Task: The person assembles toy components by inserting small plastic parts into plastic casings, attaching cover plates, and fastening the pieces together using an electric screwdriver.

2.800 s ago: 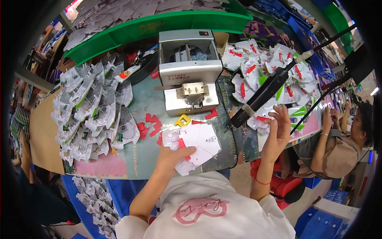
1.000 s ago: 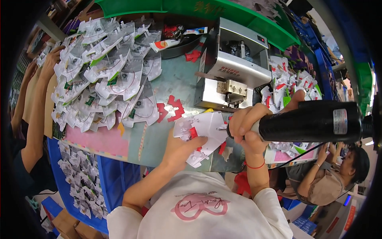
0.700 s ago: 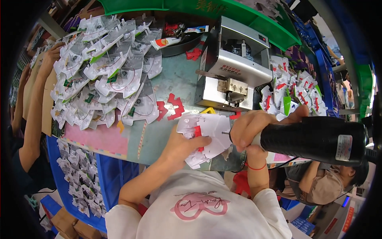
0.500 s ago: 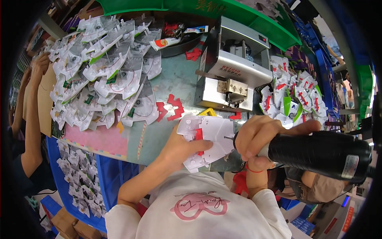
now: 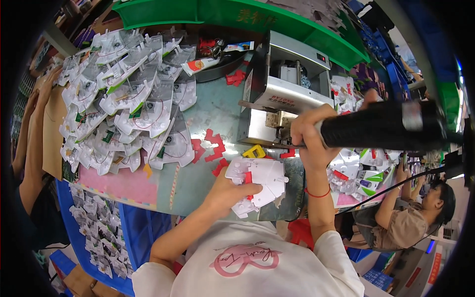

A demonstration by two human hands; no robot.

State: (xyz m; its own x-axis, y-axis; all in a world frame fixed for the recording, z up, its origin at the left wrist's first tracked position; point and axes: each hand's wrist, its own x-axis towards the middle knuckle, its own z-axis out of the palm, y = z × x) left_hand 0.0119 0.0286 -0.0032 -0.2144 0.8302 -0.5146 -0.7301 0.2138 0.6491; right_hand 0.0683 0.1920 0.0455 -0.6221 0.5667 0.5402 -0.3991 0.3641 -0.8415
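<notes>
My left hand [image 5: 228, 192] grasps a white plastic housing [image 5: 269, 184] at the near edge of the counter [image 5: 210, 115], thumb laid over its upper face beside a red plastic insert [image 5: 249, 186]. My right hand [image 5: 315, 133] is wrapped around the front end of a black electric screwdriver [image 5: 383, 127], which lies nearly level and is slightly blurred; a red cord bracelet [image 5: 317, 193] circles that wrist. The screwdriver's nose end overlaps the metal block of a silver screw dispenser [image 5: 297, 91], and I cannot tell whether the two touch.

Just beyond the housing sit a yellow block [image 5: 254, 151] and, to its left, loose red plastic pieces [image 5: 214, 144]. On the left side of the counter rises a heap of white housings [image 5: 133, 106] with green edges and thin wires; on the right, partly behind the screwdriver, lie more white housings [image 5: 368, 171] with red and green parts. Behind the dispenser runs a long green bin [image 5: 316, 30], and to its left stands a black tray [image 5: 223, 69] holding an orange-and-white tube [image 5: 200, 66]. Below the counter, a blue crate [image 5: 148, 232] holds further white parts [image 5: 99, 237]. A co-worker [image 5: 403, 222] is at right; another co-worker's arms [image 5: 35, 123] reach in at left.
</notes>
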